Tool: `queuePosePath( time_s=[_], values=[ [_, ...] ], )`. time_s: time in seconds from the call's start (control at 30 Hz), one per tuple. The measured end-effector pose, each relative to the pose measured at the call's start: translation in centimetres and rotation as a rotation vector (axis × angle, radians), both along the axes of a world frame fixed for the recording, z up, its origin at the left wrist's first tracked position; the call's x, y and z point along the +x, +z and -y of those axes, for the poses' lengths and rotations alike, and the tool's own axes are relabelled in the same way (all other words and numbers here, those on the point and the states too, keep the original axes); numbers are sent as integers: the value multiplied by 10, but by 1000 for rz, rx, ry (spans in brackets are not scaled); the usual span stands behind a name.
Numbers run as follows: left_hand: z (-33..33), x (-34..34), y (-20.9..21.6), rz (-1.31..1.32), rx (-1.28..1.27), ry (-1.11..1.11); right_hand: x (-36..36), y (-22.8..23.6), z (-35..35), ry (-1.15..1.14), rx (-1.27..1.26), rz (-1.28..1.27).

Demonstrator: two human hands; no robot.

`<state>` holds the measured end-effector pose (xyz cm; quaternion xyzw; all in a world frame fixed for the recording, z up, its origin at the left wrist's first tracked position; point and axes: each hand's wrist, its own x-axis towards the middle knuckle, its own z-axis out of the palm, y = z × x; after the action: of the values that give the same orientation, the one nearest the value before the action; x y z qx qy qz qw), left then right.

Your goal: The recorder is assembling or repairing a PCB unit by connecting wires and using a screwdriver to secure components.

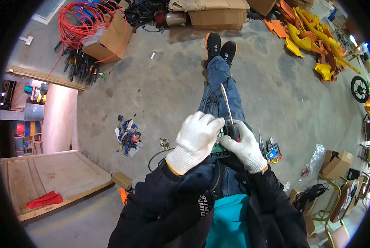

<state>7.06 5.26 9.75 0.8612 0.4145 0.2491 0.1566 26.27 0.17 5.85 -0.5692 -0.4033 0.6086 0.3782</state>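
L hand (197, 138) palm-down over circuit bd (220, 149), grip unclear; R hand (247, 148) gripping screwdriver (228, 109), tip fwd.

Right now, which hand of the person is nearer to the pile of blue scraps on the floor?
Left. The left hand is right of the pile of blue scraps, apart from it; the right hand is farther right, holding a black-handled tool.
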Motion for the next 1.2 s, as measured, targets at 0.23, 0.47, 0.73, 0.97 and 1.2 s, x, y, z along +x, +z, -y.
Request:
queuePosePath(
  time_s=[0.23,0.47,0.73,0.97,1.2],
  values=[
    [0,36,-19,-468,77,-82,0,-29,1,65,233,167],
    [-16,11,-12,263,-942,39,13,-33,-1,-52,-136,-271],
    [-11,-15,-23,870,-789,457,16,-37,-11,-60,-273,-335],
    [9,-18,-68,1457,-1247,643,14,-46,-10,-136,-225,-498],
    [26,-14,-80,1169,-1286,607,13,-40,-8,-152,-202,-459]
  ],
)
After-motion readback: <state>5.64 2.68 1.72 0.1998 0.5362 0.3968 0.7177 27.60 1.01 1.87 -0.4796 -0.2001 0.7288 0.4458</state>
